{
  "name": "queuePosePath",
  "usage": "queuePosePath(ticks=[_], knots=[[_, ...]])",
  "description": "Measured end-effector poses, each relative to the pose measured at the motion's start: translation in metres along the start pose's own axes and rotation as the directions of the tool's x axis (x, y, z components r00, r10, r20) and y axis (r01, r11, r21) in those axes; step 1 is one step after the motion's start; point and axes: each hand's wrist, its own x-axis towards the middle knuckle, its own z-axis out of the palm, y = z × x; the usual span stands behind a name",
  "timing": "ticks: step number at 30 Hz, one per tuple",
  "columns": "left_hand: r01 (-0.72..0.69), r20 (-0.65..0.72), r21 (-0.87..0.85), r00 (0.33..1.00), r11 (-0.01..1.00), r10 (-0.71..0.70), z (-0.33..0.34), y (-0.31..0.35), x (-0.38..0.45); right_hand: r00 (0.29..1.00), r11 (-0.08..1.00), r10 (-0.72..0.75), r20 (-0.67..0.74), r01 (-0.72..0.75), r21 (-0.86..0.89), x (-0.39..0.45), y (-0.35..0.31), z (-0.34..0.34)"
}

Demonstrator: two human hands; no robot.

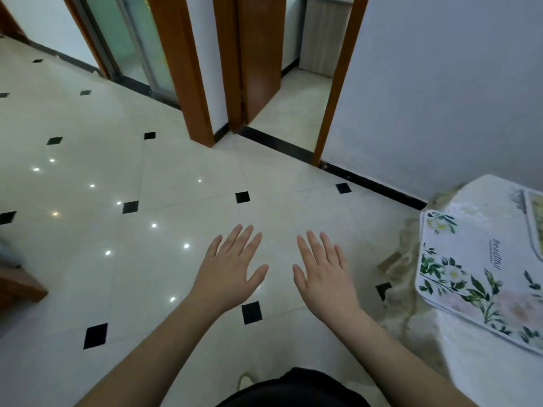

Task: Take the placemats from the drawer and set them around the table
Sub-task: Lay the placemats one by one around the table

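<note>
Only one readable text: cursive word "Beautiful" printed in dark script on the white floral placemat lying on the desk at right, running sideways in the view. A smaller line sits under it, too tiny and blurred to read. No other labels, brands, numbers or signs legible anywhere.

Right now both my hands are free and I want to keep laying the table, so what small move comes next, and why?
Probably turn right toward the table. Both the left hand and right hand are open over bare floor, holding nothing, while a floral placemat lies there, overhanging the table's edge.
</note>
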Motion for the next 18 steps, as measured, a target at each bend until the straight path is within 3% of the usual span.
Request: queuePosePath(ticks=[10,18], knots=[[-0.271,0.037,0.024,0.962,0.962,0.27,-0.015,0.013,0.128,0.971,0.971,0.237,-0.012,-0.238,-0.018,0.057,0.034,0.0],[-0.4,0.067,0.015,0.915,0.916,0.398,-0.006,0.057,0.233,0.912,0.913,0.409,-0.042,-0.408,0.031,0.104,0.112,0.007]])
